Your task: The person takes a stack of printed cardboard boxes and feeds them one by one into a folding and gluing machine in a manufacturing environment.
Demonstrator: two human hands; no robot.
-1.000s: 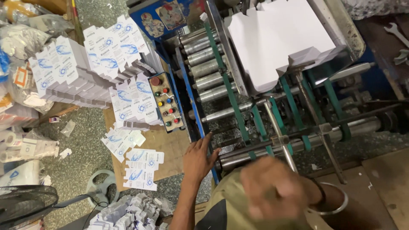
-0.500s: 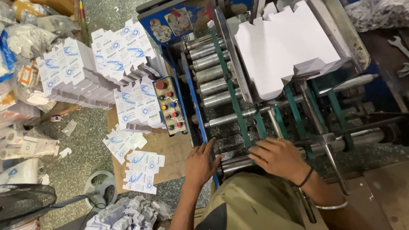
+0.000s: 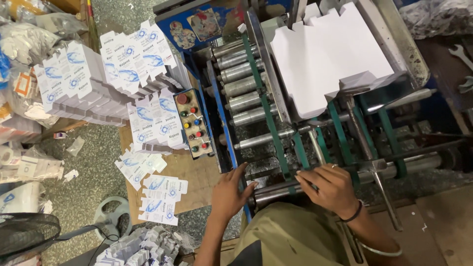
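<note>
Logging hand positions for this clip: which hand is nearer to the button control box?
Left. The left hand rests on the machine's blue frame edge just below and right of the control box; the right hand lies farther right, on the rollers.

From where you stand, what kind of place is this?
Likely a small carton-making or printing workshop. A belt-and-roller machine carries a stack of white flat carton blanks, and piles of printed blue-and-white cartons sit beside it. The left hand and right hand rest at its rollers.
</note>
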